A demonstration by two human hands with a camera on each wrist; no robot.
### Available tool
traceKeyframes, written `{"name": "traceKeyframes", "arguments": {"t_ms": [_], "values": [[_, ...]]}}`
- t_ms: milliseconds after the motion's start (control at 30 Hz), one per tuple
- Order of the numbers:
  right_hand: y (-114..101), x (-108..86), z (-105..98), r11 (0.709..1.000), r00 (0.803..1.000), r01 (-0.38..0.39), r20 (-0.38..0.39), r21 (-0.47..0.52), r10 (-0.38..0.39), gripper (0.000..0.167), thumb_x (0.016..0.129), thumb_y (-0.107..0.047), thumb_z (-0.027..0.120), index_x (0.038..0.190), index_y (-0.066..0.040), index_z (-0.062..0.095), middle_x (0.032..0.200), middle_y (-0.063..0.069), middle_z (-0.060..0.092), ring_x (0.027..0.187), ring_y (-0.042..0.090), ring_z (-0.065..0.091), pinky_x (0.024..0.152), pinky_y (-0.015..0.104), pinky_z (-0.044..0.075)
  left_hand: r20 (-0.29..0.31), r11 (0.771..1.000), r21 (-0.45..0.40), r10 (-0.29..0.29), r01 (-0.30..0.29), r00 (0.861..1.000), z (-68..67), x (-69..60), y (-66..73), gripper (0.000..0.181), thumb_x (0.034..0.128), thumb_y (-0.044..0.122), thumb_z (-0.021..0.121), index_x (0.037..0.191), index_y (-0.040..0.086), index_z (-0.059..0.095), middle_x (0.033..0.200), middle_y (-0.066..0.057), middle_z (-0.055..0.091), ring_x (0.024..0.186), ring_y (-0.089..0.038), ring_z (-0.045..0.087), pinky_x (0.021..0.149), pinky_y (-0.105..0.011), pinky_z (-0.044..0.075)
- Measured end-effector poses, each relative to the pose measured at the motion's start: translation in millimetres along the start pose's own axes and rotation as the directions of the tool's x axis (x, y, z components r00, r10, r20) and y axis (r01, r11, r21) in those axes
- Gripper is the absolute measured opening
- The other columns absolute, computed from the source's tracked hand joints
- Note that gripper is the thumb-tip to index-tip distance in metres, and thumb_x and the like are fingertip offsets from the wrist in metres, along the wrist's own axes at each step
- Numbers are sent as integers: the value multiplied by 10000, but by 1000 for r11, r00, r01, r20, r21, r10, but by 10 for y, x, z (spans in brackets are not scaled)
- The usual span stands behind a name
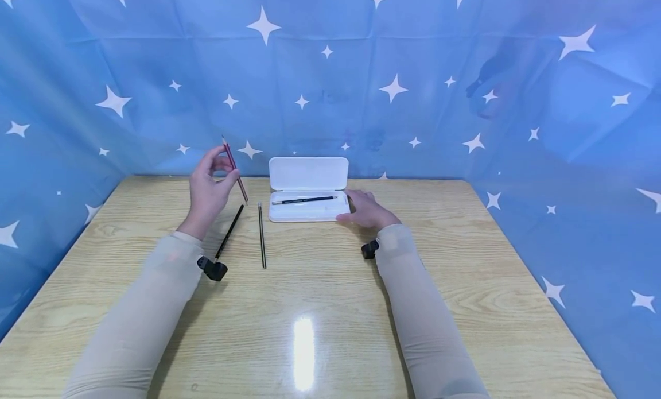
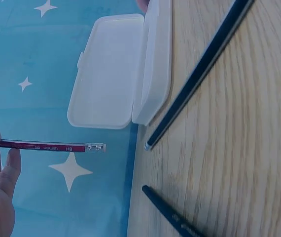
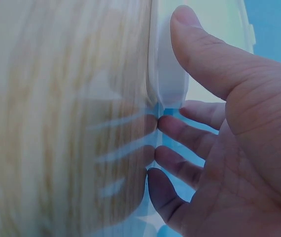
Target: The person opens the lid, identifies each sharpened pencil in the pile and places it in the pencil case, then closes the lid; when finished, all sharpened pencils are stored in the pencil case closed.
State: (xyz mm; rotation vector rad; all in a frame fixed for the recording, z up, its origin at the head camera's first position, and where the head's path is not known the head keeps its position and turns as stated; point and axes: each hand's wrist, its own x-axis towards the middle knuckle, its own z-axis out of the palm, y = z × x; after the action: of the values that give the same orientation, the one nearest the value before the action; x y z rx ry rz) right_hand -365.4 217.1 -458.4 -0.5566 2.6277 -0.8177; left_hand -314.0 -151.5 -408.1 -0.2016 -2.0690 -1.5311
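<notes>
Blue cloth backdrop with white stars, wood-grain table in front of it. My left hand pinches a red pencil between thumb and fingers, gap closed down to the pencil's thickness. Pencil is raised off the table and tilted, sharpened point up, silver-banded end down; "HB" readable on it in the left wrist view. My right hand is spread at the right end of the white case, thumb stretched along the near corner, other fingers loosely bent, fingertips down on the table; can't tell how firmly it presses. Case lies open, lid standing up at the back. Inside the base, one dark pencil lies lengthwise, point to the right. Left of the case, a striped dark pencil on the table, running front to back. Further left, a black pencil lies slanted, near end by my wrist. Pale sleeves, small black camera at the left wrist, another at the right.
</notes>
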Motion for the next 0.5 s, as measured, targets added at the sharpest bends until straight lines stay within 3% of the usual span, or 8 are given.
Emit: {"name": "traceKeyframes", "arguments": {"t_ms": [233,500], "values": [[-9,2,-4,1000,1000,9,-3,12,-9,817,965,-378,700,1616,-164,256,1628,113,284,1462,370,188,1165,584,251,9,999,-9,35,-35,999,101,11,-35,507,890,-90,713,1368,11,575,1072,-163,643,934,-81,585,826,-182,535],[11,22,6,1000,999,-27,19,-15,27,855,976,-408,672,1636,-170,181,1666,101,206,1518,358,102,1198,567,209,42,1000,-19,11,-10,999,223,7,7,495,916,-72,694,1382,35,567,1120,-160,636,982,-147,594,828,-172,549]]}}
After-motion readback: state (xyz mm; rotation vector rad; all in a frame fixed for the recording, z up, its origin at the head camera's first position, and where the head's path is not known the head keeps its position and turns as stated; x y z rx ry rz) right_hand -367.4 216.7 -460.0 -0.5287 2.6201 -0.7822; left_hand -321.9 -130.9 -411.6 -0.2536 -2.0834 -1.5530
